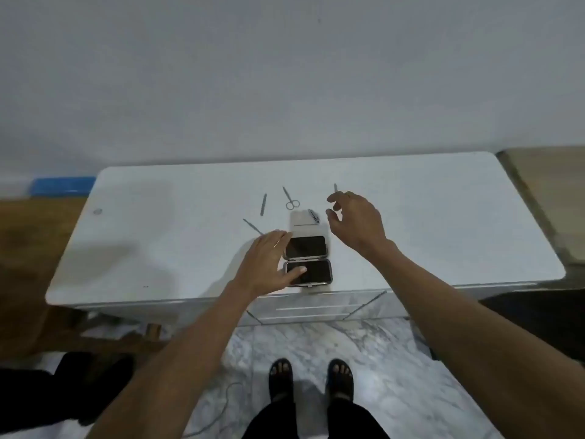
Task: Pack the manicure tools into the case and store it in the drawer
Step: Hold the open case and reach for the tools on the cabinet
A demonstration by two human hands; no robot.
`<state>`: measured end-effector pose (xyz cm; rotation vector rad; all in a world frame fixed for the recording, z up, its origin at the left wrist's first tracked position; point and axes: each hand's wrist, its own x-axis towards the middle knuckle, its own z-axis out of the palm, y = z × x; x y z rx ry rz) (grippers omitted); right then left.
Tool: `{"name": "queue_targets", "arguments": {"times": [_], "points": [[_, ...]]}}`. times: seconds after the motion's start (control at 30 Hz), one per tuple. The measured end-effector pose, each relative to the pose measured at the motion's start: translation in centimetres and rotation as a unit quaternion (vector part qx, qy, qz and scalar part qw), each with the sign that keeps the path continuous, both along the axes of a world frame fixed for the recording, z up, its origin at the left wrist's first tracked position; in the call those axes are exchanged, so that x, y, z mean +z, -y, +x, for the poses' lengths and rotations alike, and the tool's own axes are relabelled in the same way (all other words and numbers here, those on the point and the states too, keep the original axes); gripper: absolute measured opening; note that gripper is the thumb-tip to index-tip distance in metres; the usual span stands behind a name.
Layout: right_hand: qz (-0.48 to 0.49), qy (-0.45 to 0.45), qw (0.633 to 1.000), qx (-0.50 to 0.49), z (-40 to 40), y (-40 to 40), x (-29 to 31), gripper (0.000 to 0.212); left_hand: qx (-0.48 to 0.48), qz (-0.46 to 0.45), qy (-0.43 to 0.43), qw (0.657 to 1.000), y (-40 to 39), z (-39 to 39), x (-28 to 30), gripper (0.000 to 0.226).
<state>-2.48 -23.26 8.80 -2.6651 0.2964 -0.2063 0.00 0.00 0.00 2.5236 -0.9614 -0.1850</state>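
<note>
An open black manicure case point(311, 247) lies on the white tabletop point(158, 236) near its front edge, both halves facing up. My left hand point(266, 264) rests at its left side, thumb on the near half, fingers spread. Behind the case lie small scissors point(290, 198), a nail clipper point(313, 215) on a pale card point(300, 221), a flat file point(263, 204) and a thin pusher point(252, 226). My right hand point(356, 221) hovers open to the right of the clipper. Another slim tool point(335, 187) pokes out just beyond its fingertips; whether they touch it is unclear.
A drawer front point(316, 308) sits under the tabletop directly below the case. A wooden surface point(544, 198) adjoins at the right. A blue object point(61, 185) lies at the far left. My sandalled feet point(311, 378) stand on marble floor, with a cable point(221, 407) nearby.
</note>
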Motion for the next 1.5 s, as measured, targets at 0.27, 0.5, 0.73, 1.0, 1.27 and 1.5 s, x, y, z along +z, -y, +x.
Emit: {"name": "queue_targets", "arguments": {"times": [0.27, 0.5, 0.73, 1.0, 1.27, 1.5], "points": [[0.025, -0.077, 0.996, -0.045, 1.8, -0.5, -3.6, 0.028, -0.012, -0.021, -0.007, 1.000, -1.0, 0.5, -3.4, 0.113], [0.058, -0.119, 0.988, -0.079, 3.9, -1.2, -6.1, 0.028, -0.019, -0.026, 0.006, 0.999, -1.2, 0.9, -5.1, 0.113], [0.027, -0.132, 0.985, -0.105, 5.4, -1.9, -7.6, 0.021, -0.028, -0.022, 0.021, 0.999, -1.4, 0.8, -5.4, 0.119], [0.014, -0.132, 0.986, -0.105, 6.2, -1.9, -7.7, 0.016, -0.035, -0.009, 0.007, 0.999, -1.5, 1.0, -5.5, 0.126], [0.014, -0.111, 0.990, -0.091, 4.9, -1.0, -6.9, 0.017, -0.030, -0.019, 0.024, 0.999, -1.5, 1.1, -5.6, 0.125], [0.015, -0.099, 0.994, -0.045, 1.9, -0.6, -6.5, 0.013, -0.025, -0.020, 0.019, 0.999, -1.4, 1.0, -5.5, 0.124]]}}
